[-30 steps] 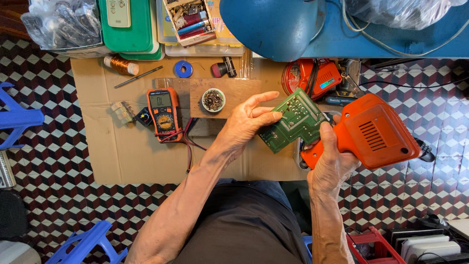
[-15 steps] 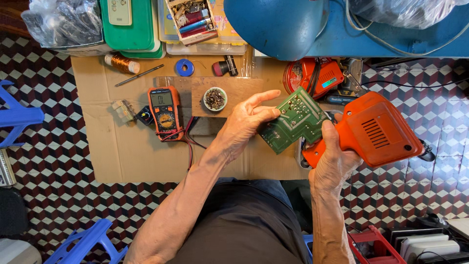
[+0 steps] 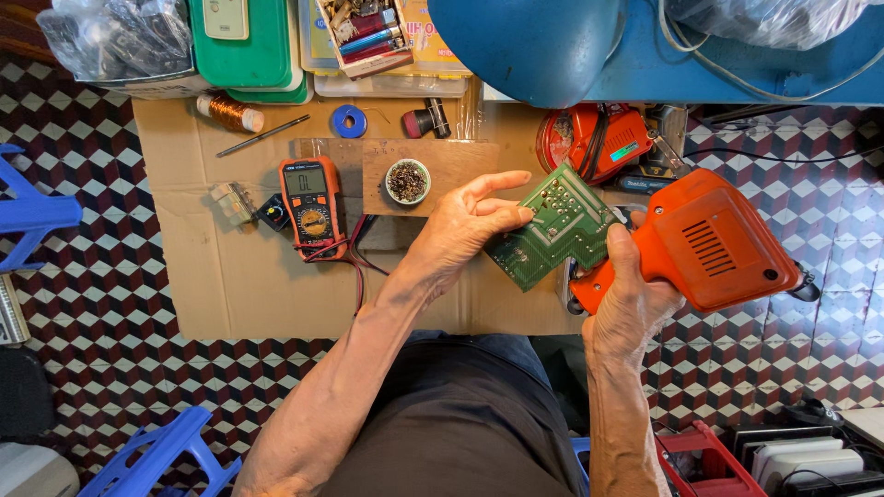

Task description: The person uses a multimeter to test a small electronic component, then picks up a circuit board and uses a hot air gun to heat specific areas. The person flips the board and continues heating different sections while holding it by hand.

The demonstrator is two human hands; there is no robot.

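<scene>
left hand (image 3: 465,225): fingers pinch green circuit board (image 3: 552,230), solder side up, steadied | right hand (image 3: 626,304): fingers wrap orange soldering gun (image 3: 700,244) at board's 3 o'clock

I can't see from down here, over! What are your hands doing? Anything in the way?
Left hand grips green circuit board. Right hand holds orange soldering gun beside the board. Nothing between them; multimeter sits apart on the cardboard.

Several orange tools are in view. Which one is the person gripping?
The big orange soldering gun, gripped by the right hand. The orange meter lies untouched on the cardboard.
</scene>
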